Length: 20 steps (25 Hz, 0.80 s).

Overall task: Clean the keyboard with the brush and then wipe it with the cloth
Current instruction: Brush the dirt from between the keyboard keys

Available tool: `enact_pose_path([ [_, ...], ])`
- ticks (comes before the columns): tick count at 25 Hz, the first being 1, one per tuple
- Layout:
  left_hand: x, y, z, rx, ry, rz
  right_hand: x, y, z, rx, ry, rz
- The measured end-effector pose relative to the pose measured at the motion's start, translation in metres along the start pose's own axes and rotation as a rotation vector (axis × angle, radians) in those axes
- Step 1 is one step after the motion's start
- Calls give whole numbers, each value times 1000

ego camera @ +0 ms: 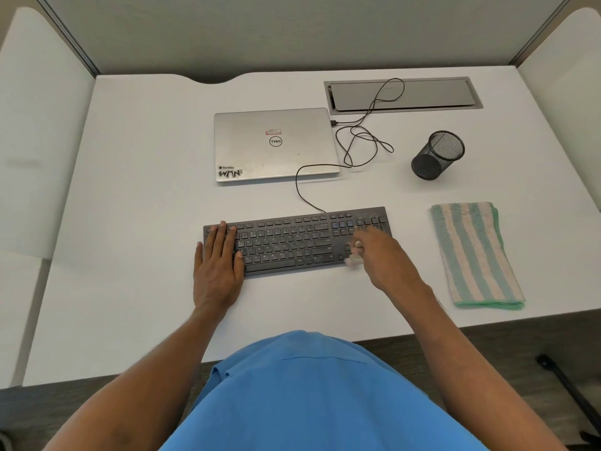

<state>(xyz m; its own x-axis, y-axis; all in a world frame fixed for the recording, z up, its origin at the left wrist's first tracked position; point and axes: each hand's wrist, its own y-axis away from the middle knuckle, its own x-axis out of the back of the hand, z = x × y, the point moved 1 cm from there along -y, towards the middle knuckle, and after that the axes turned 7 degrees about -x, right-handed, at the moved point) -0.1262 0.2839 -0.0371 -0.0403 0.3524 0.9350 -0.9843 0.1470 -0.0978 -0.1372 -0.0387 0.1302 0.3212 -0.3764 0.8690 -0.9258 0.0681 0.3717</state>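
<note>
A: so where's the keyboard (292, 242) sitting on the desk (146, 190)?

B: middle, close to the front edge, running left to right. Its cable (300, 187) loops back to the right side of a closed laptop (276, 144) lying just behind it.

A: and the hands?

B: left hand (216, 265) lies flat and open on the keyboard's left end, fingers straight across the keys, palm half on the desk. right hand (383, 255) is over the right end by the number pad, fingers curled round a pale brush (355, 255). that hand's pretty blurry tbh, so I can't make out the bristles, just a whitish bit low over the keys near the keyboard's front right corner.

A: cloth?

B: striped cloth (476, 255), green and pale, folded long, near the desk's right edge toward the front. apart from the keyboard, nobody touching it.

A: anything else up there?

B: black mesh cup (437, 156) further back on the right, and a grey hatch (403, 92) set into the desk by the back right corner.
</note>
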Motion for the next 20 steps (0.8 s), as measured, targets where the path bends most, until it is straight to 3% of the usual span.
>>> enact_pose_path([
  [6, -1, 0, -1, 5, -4, 0, 6, -3, -9, -7, -32, 57],
  [12, -1, 0, -1, 6, 7, 4, -2, -10, -19, 27, -99, -32],
  [20, 0, 0, -1, 4, 7, 3, 3, -19, -7, -21, 26, 117],
])
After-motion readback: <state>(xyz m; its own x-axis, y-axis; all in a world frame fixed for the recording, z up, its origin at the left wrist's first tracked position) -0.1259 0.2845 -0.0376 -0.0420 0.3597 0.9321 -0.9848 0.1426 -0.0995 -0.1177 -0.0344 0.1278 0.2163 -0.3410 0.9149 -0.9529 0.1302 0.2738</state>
